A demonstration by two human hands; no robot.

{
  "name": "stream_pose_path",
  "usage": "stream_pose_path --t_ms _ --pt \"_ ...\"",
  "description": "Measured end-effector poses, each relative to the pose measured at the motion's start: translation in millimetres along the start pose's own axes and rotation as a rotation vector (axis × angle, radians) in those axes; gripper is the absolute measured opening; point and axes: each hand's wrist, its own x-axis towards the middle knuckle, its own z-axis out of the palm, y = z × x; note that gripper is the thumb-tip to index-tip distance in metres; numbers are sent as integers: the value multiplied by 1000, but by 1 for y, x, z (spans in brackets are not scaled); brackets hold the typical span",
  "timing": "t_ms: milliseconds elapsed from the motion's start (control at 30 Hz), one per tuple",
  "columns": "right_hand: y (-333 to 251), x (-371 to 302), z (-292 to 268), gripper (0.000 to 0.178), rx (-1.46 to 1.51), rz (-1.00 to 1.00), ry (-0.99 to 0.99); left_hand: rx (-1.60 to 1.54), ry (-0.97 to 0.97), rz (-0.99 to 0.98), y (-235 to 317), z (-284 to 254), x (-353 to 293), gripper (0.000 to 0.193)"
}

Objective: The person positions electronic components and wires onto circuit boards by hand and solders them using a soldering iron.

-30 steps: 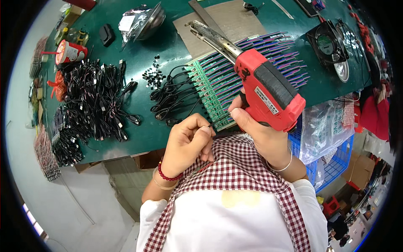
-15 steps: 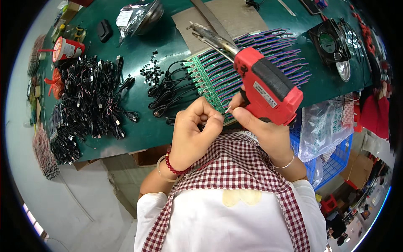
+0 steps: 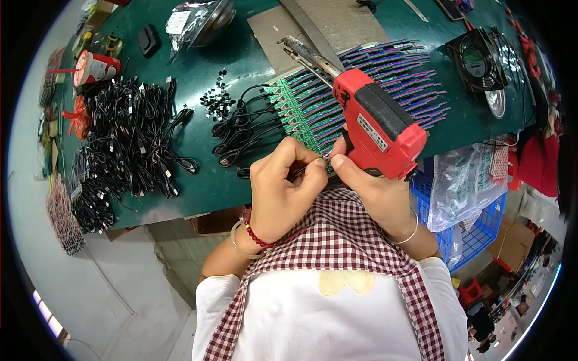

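Observation:
My left hand (image 3: pixel 282 191) is closed in a pinch at the near edge of a row of green circuit boards (image 3: pixel 291 113). A black cable (image 3: pixel 296 173) runs under its curled fingers; the pinched end is mostly hidden. My right hand (image 3: pixel 385 198) carries a red and black soldering gun (image 3: pixel 388 135), its metal tip (image 3: pixel 310 55) pointing up and away to the left, above the boards. The right thumb and forefinger meet close to the left fingertips. Black cables (image 3: pixel 238 129) lead off the boards' left side, and purple-and-black wires (image 3: pixel 397 84) fan out from their right.
A large heap of black cables (image 3: pixel 129 138) covers the table's left, with small black parts (image 3: pixel 218 102) beside it. Farther back are a red cup (image 3: pixel 96 69) and a bagged metal bowl-like thing (image 3: pixel 208 24). A fan (image 3: pixel 475 60) stands right; a blue basket (image 3: pixel 475 234) sits below.
The soldering gun has shifted slightly, its tip dipping a little nearer and to the right. My left fingertips have moved slightly right, closer to my right thumb.

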Motion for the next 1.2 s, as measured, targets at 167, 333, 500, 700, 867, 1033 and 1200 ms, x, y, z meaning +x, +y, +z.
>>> stream_pose_path --t_ms 167,333,500,700,867,1033,1200 --pt "-3 0 -10 20 -114 -16 52 155 18 63 -4 -9 11 6" --pt "-3 5 -14 29 -133 18 5 157 -35 106 1 -11 9 9" --pt "14 -1 -15 41 -233 -46 -60 292 -58 210 13 -10 8 15" --pt "1 -1 -10 25 -110 18 -83 268 -55 310 5 -5 4 17" --pt "-5 -1 -7 17 -65 41 -23 311 38 217 -1 -12 12 13" --pt "8 -18 -48 36 -180 -80 79 491 29 190 -21 -23 25 10" --pt "37 -59 -86 43 -279 -14 14 580 37 227 -29 -21 31 11"
